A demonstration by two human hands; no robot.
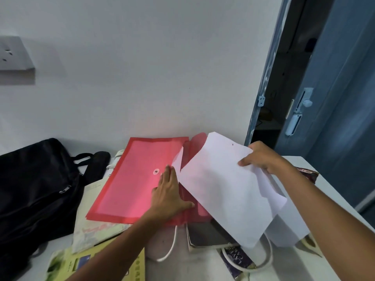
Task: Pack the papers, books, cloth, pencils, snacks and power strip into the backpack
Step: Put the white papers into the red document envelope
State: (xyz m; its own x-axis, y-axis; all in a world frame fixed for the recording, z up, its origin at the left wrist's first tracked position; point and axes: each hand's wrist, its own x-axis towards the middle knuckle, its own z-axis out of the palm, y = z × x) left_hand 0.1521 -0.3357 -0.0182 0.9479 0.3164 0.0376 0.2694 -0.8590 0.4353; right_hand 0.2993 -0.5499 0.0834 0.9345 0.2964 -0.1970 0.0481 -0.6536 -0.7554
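Note:
A red plastic envelope folder [129, 179] lies flat in the middle of the white table, its flap open at the right end. My left hand [170, 193] presses flat on the folder near its mouth, fingers spread. My right hand [263, 157] grips a bundle of white papers [225, 187] by their right edge, their left corner at the folder's mouth. The black backpack [34, 191] lies at the left, zipped as far as I can see. Books [205, 234] lie under the folder and papers, and a white power strip cable [172, 246] loops beneath them.
A yellow-green book [95, 266] sits at the front left, and a pale booklet [91, 224] lies under the folder. A dark patterned packet [308, 174] rests by the table's right edge. A blue door [328, 110] stands open on the right. The white wall is close behind.

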